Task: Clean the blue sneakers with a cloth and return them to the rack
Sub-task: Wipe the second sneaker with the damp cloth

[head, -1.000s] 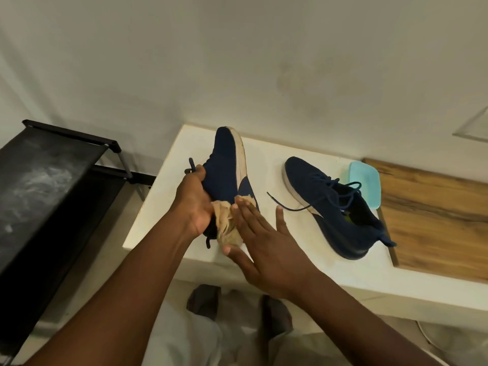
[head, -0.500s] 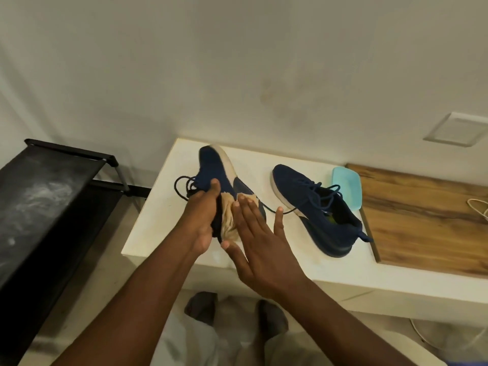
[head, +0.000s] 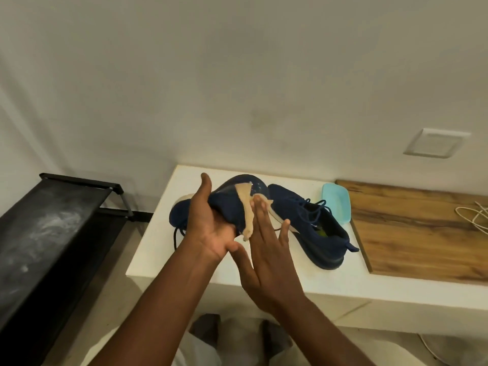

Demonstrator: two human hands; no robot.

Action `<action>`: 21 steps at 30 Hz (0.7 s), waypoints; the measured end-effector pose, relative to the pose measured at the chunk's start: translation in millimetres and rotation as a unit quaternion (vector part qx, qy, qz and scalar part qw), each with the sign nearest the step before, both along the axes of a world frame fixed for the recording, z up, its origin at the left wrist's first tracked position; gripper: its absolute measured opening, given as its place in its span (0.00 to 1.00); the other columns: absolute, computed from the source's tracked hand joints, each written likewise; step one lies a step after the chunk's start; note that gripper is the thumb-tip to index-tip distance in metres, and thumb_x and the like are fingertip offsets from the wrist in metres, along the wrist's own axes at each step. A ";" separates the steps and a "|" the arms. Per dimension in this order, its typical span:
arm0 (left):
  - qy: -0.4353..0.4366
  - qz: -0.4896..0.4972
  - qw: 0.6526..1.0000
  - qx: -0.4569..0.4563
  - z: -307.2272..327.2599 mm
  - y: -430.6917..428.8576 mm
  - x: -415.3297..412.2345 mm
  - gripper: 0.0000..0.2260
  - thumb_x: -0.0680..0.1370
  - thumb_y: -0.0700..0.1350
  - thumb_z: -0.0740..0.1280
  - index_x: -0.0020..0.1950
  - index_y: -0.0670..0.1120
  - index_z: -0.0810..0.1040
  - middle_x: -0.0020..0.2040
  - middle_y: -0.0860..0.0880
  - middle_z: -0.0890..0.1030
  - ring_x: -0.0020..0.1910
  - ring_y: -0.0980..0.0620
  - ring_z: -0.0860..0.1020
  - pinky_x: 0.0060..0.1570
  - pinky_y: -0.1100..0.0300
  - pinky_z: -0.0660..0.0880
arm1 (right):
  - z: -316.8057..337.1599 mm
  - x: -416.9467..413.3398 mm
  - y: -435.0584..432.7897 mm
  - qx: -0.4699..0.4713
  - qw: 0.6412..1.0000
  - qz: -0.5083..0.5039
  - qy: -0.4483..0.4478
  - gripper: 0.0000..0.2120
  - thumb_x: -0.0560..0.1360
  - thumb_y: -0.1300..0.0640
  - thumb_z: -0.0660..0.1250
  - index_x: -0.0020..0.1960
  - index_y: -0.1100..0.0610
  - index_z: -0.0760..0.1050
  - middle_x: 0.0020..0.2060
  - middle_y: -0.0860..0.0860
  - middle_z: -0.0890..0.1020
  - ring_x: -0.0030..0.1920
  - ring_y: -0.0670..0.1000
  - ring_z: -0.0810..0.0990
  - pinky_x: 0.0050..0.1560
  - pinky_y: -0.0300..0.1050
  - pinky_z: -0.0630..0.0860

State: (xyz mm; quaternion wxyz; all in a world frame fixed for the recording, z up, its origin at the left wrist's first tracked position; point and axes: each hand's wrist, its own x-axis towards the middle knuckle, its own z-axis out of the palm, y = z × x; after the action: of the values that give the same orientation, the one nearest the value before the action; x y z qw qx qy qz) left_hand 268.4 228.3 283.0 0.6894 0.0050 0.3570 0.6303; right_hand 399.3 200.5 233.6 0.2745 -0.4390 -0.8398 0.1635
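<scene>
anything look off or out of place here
Only minor: whitish dusty smears on the top shelf of the black rack, a faint dark smudge on the wall above the counter, a white cable loosely tangled on the wooden board. Nothing spilled or broken.

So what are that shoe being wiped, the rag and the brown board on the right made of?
The held sneaker looks like knitted textile: a matte navy upper with a fine woven texture. The cloth seems to be thin cotton or similar: beige, limp and creased. The board appears to be wood or wood-look laminate, judging by its brown grain streaks.
</scene>
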 end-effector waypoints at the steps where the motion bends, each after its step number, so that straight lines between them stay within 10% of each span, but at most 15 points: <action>1: 0.009 -0.006 1.000 -0.001 1.9 -1.9 2.8 0.28 0.78 0.62 0.68 0.67 0.41 0.78 0.57 0.38 0.84 0.56 0.37 0.84 0.54 0.41 0.79 | 1.3 0.6 3.5 -0.023 0.999 -0.007 0.031 0.32 0.82 0.38 0.44 0.80 0.49 0.37 0.79 0.43 0.40 0.77 0.41 0.38 0.76 0.62 0.36; 5: 0.048 -0.069 0.996 0.025 9.1 -14.2 23.6 0.19 0.80 0.52 0.69 0.67 0.43 0.80 0.58 0.42 0.85 0.56 0.43 0.85 0.54 0.49 0.80 | 19.9 -3.0 35.5 -0.104 0.985 -0.075 0.112 0.36 0.76 0.28 0.37 0.80 0.44 0.43 0.79 0.41 0.42 0.75 0.35 0.35 0.75 0.62 0.35; 15: 0.104 -0.042 0.994 0.014 7.5 -8.8 17.1 0.32 0.79 0.69 0.57 0.63 0.44 0.80 0.55 0.40 0.86 0.55 0.41 0.85 0.63 0.44 0.77 | 6.9 11.8 13.2 -0.086 0.994 -0.039 0.051 0.36 0.76 0.28 0.36 0.79 0.44 0.38 0.78 0.39 0.41 0.75 0.35 0.37 0.76 0.57 0.34; 21: 0.087 -0.016 0.993 0.078 6.8 -7.0 16.2 0.33 0.79 0.69 0.56 0.69 0.44 0.77 0.59 0.41 0.84 0.57 0.42 0.84 0.54 0.49 0.79 | 30.5 -8.8 29.7 -0.099 0.977 -0.063 0.180 0.38 0.76 0.27 0.43 0.78 0.50 0.57 0.75 0.47 0.65 0.77 0.49 0.58 0.77 0.62 0.45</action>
State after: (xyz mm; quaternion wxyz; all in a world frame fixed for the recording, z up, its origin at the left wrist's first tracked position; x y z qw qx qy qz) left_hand 284.5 221.3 289.7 0.6629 0.1193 0.3654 0.6424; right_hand 390.4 230.3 264.1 0.3858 -0.4797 -0.7269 0.3044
